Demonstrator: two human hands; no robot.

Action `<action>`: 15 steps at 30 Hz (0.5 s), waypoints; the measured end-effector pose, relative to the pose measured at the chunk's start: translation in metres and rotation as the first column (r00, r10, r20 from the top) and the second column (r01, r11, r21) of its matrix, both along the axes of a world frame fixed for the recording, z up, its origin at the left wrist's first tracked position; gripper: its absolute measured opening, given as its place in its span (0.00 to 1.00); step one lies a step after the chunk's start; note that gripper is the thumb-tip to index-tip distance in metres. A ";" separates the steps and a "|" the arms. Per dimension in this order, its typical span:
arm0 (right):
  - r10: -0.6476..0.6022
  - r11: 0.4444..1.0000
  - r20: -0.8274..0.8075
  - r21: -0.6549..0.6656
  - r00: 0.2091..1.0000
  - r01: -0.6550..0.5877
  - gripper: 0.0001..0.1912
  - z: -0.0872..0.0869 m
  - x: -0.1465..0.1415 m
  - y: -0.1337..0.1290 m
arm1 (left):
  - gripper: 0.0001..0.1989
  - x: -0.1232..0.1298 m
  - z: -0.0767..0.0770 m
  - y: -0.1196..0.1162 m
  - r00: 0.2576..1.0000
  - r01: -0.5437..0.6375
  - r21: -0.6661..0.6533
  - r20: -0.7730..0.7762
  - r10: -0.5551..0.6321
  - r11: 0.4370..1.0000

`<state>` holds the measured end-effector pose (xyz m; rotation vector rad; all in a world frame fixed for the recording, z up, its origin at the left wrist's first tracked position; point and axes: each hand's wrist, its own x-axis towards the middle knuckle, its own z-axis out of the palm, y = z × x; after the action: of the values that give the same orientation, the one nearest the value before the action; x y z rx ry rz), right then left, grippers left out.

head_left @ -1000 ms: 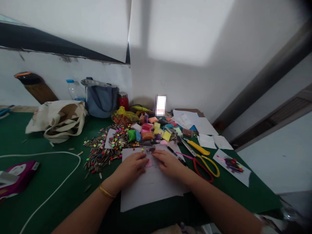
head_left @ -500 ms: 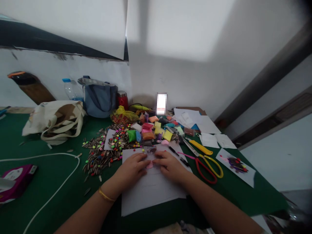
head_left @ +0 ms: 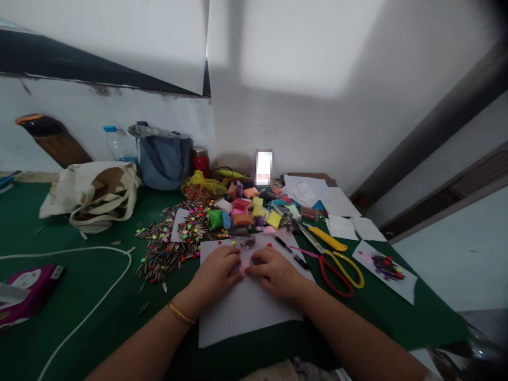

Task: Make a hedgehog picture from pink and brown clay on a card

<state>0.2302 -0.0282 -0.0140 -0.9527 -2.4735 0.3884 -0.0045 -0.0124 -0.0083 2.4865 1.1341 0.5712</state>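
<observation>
Green tabletop [head_left: 95,275], pale wall [head_left: 293,137] behind. Fingers of L hand [head_left: 216,275] & R hand [head_left: 273,272] loosely curled, slightly parted, tips at small pink clay-like piece [head_left: 244,266] btwn them on white paper sheet [head_left: 254,315]; can't tell if either grips it. Just beyond: clear plastic packet [head_left: 246,242]. To R: 2 slim black pens [head_left: 300,262], then metal scissors [head_left: 316,243] w/ 1 red & 1 yellow handle. To L: heap of striped seeds [head_left: 166,259] w/ multicoloured balls [head_left: 153,239].

Green-topped table [head_left: 119,301] bearing sunflower seeds [head_left: 169,259] mixed with pompoms [head_left: 153,239], white paper sheets [head_left: 254,313], scissors [head_left: 323,253], a yellow utility knife [head_left: 327,239], a cream tote bag [head_left: 87,182] and a white cable [head_left: 95,248].
</observation>
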 end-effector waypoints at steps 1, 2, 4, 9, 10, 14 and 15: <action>0.010 1.000 0.019 0.010 1.000 -0.010 0.22 0.000 0.000 0.000 | 0.11 0.000 -0.001 0.000 1.000 -0.009 -0.003 0.007 0.010 1.000; 0.015 1.000 0.039 0.018 0.999 -0.016 0.21 0.000 0.000 -0.001 | 0.11 0.001 -0.001 0.000 1.000 -0.015 -0.007 0.014 0.015 1.000; 0.009 1.000 0.072 0.029 0.997 -0.011 0.21 0.001 -0.001 -0.002 | 0.11 0.000 -0.001 0.000 1.000 -0.016 -0.018 0.026 0.016 1.000; 0.003 0.999 0.103 0.044 0.995 -0.008 0.21 0.003 -0.002 -0.003 | 0.11 -0.003 -0.002 0.001 0.999 -0.012 -0.030 0.041 0.013 0.999; 0.006 0.999 0.105 0.046 0.994 -0.011 0.21 0.003 -0.002 -0.003 | 0.11 -0.003 -0.003 0.001 0.999 -0.010 -0.031 0.042 0.011 0.999; 0.000 0.999 0.131 0.043 0.991 -0.006 0.23 0.005 -0.003 -0.003 | 0.11 -0.005 -0.004 0.002 0.999 0.004 -0.036 0.039 -0.003 0.999; -0.007 0.999 0.140 0.044 0.990 0.001 0.23 0.005 -0.004 -0.003 | 0.11 -0.005 -0.004 0.002 0.999 0.005 -0.036 0.037 -0.003 0.999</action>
<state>0.2262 -0.0311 -0.0089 -0.9982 -2.5942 0.2732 -0.0092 -0.0101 -0.0120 2.4371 1.1155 0.5875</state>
